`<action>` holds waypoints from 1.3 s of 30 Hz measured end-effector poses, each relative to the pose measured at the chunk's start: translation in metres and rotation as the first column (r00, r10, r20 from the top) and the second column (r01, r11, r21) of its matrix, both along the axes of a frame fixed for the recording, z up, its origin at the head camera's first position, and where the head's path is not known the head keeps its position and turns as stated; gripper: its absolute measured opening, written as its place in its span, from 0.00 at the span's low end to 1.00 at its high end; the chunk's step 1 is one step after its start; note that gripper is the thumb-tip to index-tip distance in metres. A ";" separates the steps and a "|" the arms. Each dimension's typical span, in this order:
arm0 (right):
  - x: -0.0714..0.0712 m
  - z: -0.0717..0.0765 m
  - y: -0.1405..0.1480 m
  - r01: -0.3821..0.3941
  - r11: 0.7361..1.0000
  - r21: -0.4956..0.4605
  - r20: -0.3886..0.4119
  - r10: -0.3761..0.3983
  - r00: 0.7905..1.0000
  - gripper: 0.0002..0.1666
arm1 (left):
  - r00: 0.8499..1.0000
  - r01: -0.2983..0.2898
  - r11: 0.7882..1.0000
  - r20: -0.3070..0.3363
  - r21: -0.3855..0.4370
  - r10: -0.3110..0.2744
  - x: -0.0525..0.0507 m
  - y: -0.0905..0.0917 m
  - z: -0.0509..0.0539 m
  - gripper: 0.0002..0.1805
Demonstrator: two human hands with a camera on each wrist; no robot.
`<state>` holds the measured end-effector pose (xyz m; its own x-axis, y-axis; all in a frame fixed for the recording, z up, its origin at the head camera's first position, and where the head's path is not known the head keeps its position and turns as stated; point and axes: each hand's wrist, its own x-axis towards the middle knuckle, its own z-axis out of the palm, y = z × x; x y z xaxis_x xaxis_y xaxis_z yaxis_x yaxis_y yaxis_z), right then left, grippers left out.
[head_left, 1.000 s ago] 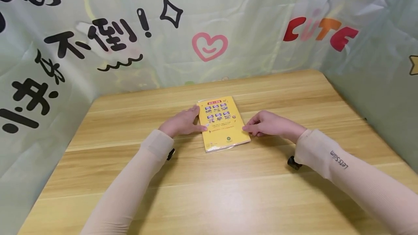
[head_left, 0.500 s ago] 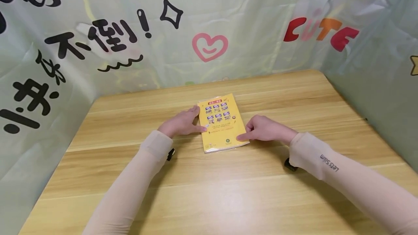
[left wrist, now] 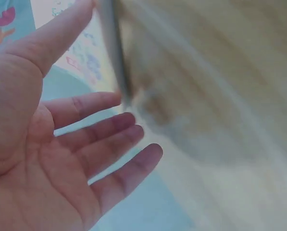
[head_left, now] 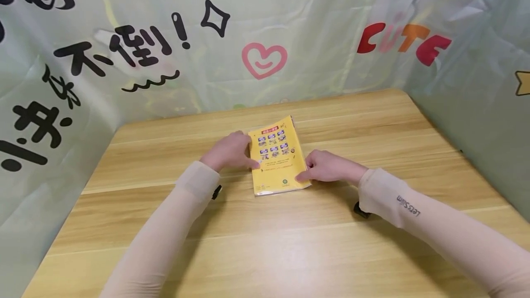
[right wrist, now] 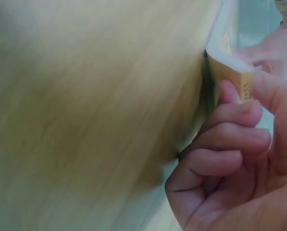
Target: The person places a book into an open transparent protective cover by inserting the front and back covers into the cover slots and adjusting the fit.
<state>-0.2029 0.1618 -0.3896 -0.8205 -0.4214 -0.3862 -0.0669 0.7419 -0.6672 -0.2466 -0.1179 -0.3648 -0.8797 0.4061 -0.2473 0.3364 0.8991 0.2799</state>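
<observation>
A thin yellow book [head_left: 275,174] with several small pictures on its cover lies at the middle of the table, its right side tilted up off the wood. My right hand [head_left: 331,167] pinches that right edge near the lower corner, thumb on the cover and curled fingers beneath. The right wrist view shows the book's spine [right wrist: 246,86] between thumb and fingers. At the left edge, my left hand [head_left: 229,151] touches the book with thumb and fingers spread fairly straight. In the left wrist view, the fingers of the left hand [left wrist: 61,130] reach toward the book's edge [left wrist: 115,53].
The wooden table [head_left: 265,252] spreads around both arms. A pale cloth backdrop [head_left: 314,26] with printed lettering and a pink heart [head_left: 264,60] hangs behind the table and along its sides. Dark wrist cameras [head_left: 362,210] sit under the sleeves.
My right hand has moved left and taken hold of the book's lower right edge, with its thumb now on the cover. The book's right side has risen. The left hand has barely moved.
</observation>
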 end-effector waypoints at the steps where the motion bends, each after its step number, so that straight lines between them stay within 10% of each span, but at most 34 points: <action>1: 0.001 0.000 -0.001 -0.009 1.000 -0.003 -0.002 0.009 1.000 0.13 | 1.000 -0.006 1.000 -0.023 -0.011 0.006 0.000 0.004 0.001 0.28; 21: 0.011 0.008 -0.019 -0.066 0.975 0.212 -0.146 0.099 0.984 0.15 | 0.982 -0.165 0.956 -0.048 0.244 0.182 -0.021 0.064 0.017 0.34; 39: 0.018 0.013 -0.030 -0.077 0.936 0.344 -0.246 0.169 0.954 0.22 | 0.957 -0.290 0.934 0.043 0.208 0.288 -0.030 0.079 0.020 0.31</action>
